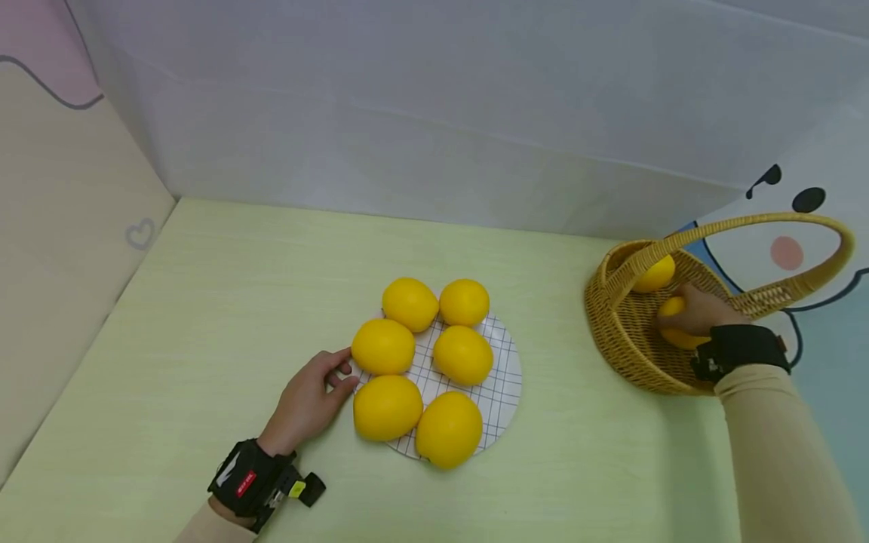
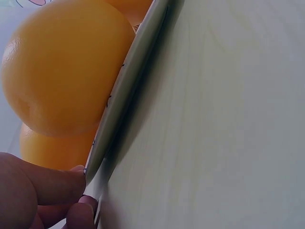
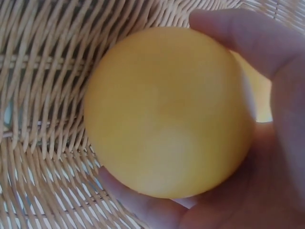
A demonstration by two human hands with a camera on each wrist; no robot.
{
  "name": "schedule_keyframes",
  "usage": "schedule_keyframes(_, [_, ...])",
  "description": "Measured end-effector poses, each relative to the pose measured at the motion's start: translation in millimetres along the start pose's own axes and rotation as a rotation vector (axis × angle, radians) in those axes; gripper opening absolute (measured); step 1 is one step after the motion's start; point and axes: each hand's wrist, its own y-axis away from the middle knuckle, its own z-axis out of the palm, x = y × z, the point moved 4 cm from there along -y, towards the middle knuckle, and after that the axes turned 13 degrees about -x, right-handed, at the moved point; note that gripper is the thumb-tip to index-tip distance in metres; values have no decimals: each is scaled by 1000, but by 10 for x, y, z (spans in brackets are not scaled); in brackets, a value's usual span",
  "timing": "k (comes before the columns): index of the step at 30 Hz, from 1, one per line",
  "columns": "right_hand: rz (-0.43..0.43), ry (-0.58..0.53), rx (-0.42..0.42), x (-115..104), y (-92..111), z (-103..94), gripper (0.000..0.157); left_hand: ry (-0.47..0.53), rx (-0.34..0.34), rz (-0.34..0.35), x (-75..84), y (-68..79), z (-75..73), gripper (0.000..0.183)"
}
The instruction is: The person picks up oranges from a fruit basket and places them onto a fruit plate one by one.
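Several plump yellow lemons [image 1: 383, 346] lie on a round white plate [image 1: 504, 377] with a dark grid pattern. At the plate's left rim is my left hand [image 1: 308, 400]; its fingertips pinch the edge, close beside two of the lemons, as the left wrist view also shows. My right hand [image 1: 702, 311] reaches down inside a wicker basket [image 1: 597, 324] and grips a lemon [image 3: 167, 112], thumb and fingers curled round opposite sides. Another lemon [image 1: 655, 275] rests in the basket behind it, partly covered by the handle.
The basket's tall arched handle [image 1: 774, 219] rises beside my right wrist and leans to the right. A pale wall [image 1: 441, 113] stands along the table's back edge. The light wooden table [image 1: 563, 452] extends between plate and basket.
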Motion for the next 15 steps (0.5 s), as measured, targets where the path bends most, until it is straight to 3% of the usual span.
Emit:
schedule_keyframes(9, [-15,-2,67,9,72,-11,88,0,-2,-4,-8,-1,-3,44])
schedule_keyframes(15, [-62,-14,120,-31,233,-23,82,3,-8,-13,-8,-10,5,44])
